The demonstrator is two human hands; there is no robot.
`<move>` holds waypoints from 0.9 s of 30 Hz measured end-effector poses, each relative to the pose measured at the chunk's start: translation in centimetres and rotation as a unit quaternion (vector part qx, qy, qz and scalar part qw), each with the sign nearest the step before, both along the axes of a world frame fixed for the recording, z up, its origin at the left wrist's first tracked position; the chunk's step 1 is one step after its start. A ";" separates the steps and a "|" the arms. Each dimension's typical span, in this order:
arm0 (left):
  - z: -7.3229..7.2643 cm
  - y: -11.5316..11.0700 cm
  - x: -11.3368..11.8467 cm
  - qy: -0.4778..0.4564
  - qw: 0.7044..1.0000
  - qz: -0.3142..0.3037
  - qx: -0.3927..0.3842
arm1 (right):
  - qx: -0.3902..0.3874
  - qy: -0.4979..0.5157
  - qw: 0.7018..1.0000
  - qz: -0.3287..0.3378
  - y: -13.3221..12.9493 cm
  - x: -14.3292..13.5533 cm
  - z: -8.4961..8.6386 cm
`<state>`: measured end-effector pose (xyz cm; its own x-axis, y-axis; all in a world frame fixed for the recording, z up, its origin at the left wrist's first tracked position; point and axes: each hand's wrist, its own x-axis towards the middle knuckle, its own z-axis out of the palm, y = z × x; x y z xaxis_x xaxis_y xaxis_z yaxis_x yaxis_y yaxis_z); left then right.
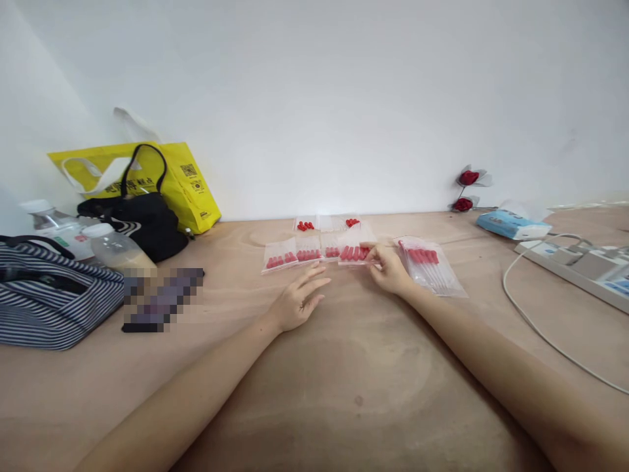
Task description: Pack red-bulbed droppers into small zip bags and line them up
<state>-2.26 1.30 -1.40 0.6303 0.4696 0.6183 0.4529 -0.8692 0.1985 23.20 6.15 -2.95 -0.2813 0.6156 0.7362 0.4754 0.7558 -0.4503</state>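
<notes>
My right hand (389, 267) has its thumb and fingers closed at the right edge of a small clear plastic bag (354, 254) that holds several red capsule-like pieces. My left hand (299, 300) hovers over or rests on the table, fingers apart and nothing in it. Just beyond its fingertips lie more clear bags with red pieces, one at the left (280, 259) and one nearer the middle (308, 254). Behind them are small red pieces (305, 226) on clear plastic near the wall. To the right of my right hand, clear bags (432, 272) with red pieces lie overlapped.
On the left are a striped pouch (59, 295), bottles (115, 246), a blurred phone (167, 301), a black bag (142, 226) and a yellow bag (191, 190). A tissue pack (514, 224), artificial roses (468, 178) and a power strip (560, 262) with a trailing cable occupy the right.
</notes>
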 end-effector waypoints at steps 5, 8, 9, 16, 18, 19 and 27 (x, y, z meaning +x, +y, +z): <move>-0.3 0.1 -0.1 0.018 1.000 0.000 -0.013 | -0.052 -0.015 0.995 -0.082 3.0 0.8 -0.4; -0.5 0.2 -0.1 0.020 1.000 0.003 -0.021 | -0.065 -0.038 0.994 -0.083 3.1 1.2 -0.6; -0.5 0.3 -0.1 0.020 1.000 0.003 -0.022 | -0.067 -0.044 0.993 -0.082 2.9 1.4 -0.6; -0.5 0.4 0.1 0.021 0.999 0.005 -0.034 | -0.091 -0.146 0.980 -0.099 2.1 2.9 -0.1; -0.4 0.3 0.1 0.024 0.999 0.009 -0.037 | -0.088 -0.156 0.979 -0.100 2.0 2.8 0.2; -0.4 0.3 0.1 0.027 0.999 0.012 -0.038 | -0.089 -0.162 0.977 -0.108 1.9 2.8 0.4; -0.3 0.3 0.1 0.042 0.997 0.029 -0.061 | -0.249 -0.060 0.793 -0.552 1.9 9.8 2.3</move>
<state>-2.20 1.57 -1.66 0.6466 0.5757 0.5005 0.5218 -0.8124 0.2604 33.02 8.01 -0.68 0.5827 0.7413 0.3330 0.7858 -0.4093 -0.4637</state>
